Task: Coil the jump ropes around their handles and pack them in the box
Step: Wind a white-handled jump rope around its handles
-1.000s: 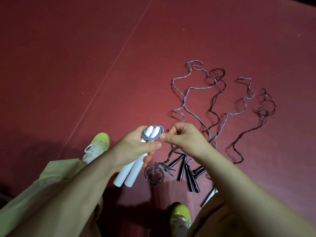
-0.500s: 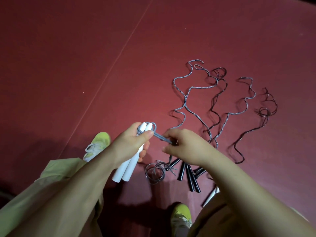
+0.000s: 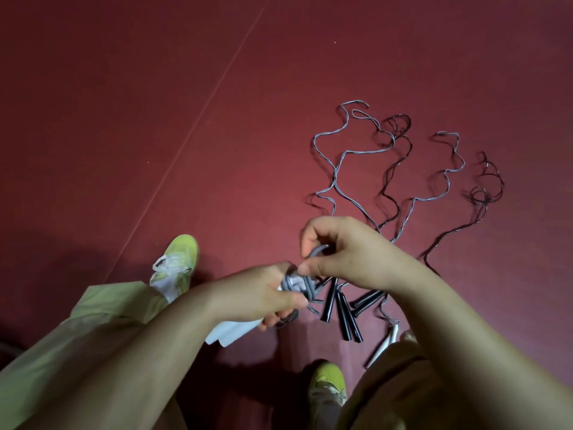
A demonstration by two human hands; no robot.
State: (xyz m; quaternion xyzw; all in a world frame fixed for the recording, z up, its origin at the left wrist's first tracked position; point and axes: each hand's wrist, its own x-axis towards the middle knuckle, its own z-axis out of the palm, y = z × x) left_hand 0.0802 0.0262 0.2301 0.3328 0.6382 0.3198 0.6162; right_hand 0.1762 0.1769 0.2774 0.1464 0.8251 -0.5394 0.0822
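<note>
Item in hand: white-handled jump rope. I see the left hand (image 3: pixel 263 297) gripping the paired white handles (image 3: pixel 231 332) side by side so they serve as one spool; the right hand (image 3: pixel 344 254) pinches a loop of grey cord (image 3: pixel 316 254) above them, I judge to lay on a turn. Pending: black handles (image 3: pixel 341 310) and loose ropes (image 3: pixel 387 169) spread on the floor (image 3: pixel 124 119) beyond. Box: not in view.
</note>
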